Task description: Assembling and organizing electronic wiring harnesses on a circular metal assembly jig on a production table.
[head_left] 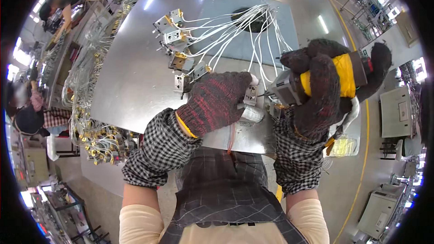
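Note:
My left hand, in a dark red-and-black knit glove, is closed on a small metal housing at the sheet's near side. My right hand, gloved too, wraps round a power tool with yellow tape on its body. The tool's thin tip points left and is close to the housing; whether they touch I cannot tell. White wires run from a round dark hole in a grey plate. Several metal housings hang on the wire ends, lying left of the hole. A silvery wrapped piece sits below my left fingers.
The metal tabletop carries the grey plate. Dense bundles of white wires with brass-coloured ends hang along the left. Two people work at the left benches. Grey cabinets stand right of a yellow floor line.

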Tool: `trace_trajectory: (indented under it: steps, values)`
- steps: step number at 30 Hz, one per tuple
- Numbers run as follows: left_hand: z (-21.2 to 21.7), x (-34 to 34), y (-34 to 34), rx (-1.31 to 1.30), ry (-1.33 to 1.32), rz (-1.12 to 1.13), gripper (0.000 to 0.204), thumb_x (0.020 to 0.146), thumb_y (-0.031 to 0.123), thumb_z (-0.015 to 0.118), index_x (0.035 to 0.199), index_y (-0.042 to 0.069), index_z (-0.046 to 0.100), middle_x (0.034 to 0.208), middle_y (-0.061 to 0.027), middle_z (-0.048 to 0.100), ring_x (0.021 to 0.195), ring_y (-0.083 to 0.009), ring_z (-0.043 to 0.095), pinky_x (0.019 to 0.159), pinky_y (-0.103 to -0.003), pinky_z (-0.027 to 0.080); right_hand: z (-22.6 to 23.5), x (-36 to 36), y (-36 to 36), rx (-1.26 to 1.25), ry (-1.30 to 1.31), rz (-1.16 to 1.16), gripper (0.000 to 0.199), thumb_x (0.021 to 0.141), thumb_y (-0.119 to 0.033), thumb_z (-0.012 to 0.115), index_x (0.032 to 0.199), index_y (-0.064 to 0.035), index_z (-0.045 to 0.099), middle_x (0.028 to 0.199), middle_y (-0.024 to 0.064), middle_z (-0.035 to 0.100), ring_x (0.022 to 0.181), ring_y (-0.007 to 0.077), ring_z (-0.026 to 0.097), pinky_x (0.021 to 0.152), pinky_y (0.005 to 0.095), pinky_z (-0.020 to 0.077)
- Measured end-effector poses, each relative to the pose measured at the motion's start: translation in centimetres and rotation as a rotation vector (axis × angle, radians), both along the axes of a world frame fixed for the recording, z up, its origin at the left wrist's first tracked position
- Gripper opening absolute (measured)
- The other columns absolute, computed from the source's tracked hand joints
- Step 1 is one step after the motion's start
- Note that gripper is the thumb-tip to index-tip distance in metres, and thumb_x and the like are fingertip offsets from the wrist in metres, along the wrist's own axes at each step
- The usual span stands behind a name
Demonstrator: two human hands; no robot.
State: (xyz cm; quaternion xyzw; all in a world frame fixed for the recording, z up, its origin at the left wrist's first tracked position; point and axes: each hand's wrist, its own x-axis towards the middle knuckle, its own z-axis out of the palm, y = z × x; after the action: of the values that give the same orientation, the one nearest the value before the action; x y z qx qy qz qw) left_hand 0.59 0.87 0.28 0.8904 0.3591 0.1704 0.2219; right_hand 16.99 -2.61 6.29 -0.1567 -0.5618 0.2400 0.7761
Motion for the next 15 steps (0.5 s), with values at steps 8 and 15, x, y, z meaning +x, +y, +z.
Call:
trace_trajectory:
  steps: [8,15]
  values:
    - [-0.6,-0.5,-0.2,-0.010,-0.100,0.012,0.052,0.069,0.026,0.074,0.114,0.009,0.052,0.096,-0.0116,0.064,0.086,-0.0292,0.064,0.075,-0.038,0.051,-4.3,1.2,-1.0,-0.597,-0.419,-0.185,0.053,0.084,-0.020,0.066,0.128,-0.0015,0.043,0.125,0.0182,0.049,0.112,0.0228,0.052,0.093,0.0405,0.0459]
    - [0.2,-4.4,0.8,0.658,0.089,0.051,0.041,0.070,0.023,0.066,0.108,0.010,0.058,0.104,-0.0090,0.058,0.098,-0.0278,0.055,0.082,-0.041,0.048,-5.1,-0.6,-0.8,-0.528,-0.168,0.018,0.043,0.083,-0.004,0.065,0.122,-0.0065,0.048,0.112,0.0109,0.058,0.101,0.0180,0.058,0.086,0.0288,0.0497]
